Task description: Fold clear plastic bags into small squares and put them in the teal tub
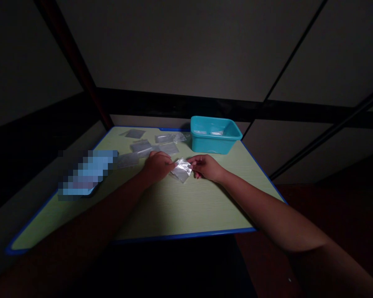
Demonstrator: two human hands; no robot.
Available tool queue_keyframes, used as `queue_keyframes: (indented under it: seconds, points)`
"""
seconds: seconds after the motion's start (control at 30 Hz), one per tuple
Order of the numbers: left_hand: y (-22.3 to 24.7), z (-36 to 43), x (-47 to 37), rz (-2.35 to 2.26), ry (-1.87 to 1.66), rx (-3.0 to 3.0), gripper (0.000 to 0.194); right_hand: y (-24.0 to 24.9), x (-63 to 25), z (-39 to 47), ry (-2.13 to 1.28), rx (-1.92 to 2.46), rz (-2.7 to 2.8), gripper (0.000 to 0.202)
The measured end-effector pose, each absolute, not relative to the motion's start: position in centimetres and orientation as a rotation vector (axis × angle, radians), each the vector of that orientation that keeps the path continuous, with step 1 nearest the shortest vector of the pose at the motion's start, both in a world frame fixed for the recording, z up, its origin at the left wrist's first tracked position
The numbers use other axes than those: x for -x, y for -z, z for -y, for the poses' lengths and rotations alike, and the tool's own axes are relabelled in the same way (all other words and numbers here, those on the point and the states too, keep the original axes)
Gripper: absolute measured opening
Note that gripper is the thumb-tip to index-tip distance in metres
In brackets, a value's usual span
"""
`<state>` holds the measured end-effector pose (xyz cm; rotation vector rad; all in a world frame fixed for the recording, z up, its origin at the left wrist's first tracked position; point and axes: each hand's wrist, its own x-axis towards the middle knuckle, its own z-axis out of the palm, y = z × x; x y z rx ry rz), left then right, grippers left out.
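Transparent packet (183, 170), squarish, creased and shiny, is pinched by left fingers (170, 165) and right fingers (196, 160) between side edges of the surface (186, 211).

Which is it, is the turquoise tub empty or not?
Not empty: through the open top of the turquoise tub, pale pieces show inside. Cannot tell how full.

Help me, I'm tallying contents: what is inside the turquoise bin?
Pale, shiny pieces show inside the turquoise bin, visible just over its near rim. The front wall hides the bottom, so anything lower cannot be seen or counted.
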<state>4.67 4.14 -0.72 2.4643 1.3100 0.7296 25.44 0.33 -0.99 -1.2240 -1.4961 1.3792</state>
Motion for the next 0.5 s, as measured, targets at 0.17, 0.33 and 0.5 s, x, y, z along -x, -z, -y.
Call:
queue_keyframes:
  seconds: [0.17, 0.33, 0.5]
  points:
    - [-0.3, -3.4, -4.8, -1.298, -0.717, -2.425, 0.028, 0.8, -25.3, -0.3, -1.383, 1.231, 1.499, 0.014]
    - [-1.2, -2.9, -5.0, -1.167, -0.705, -2.288, 0.027, 0.5, -25.5, -0.1, -1.409, 1.196, 1.497, 0.023]
    - [-1.5, -2.1, -5.2, -1.235, -0.625, -2.109, 0.026, 0.4, -25.7, -0.2, -1.422, 1.146, 1.52, 0.029]
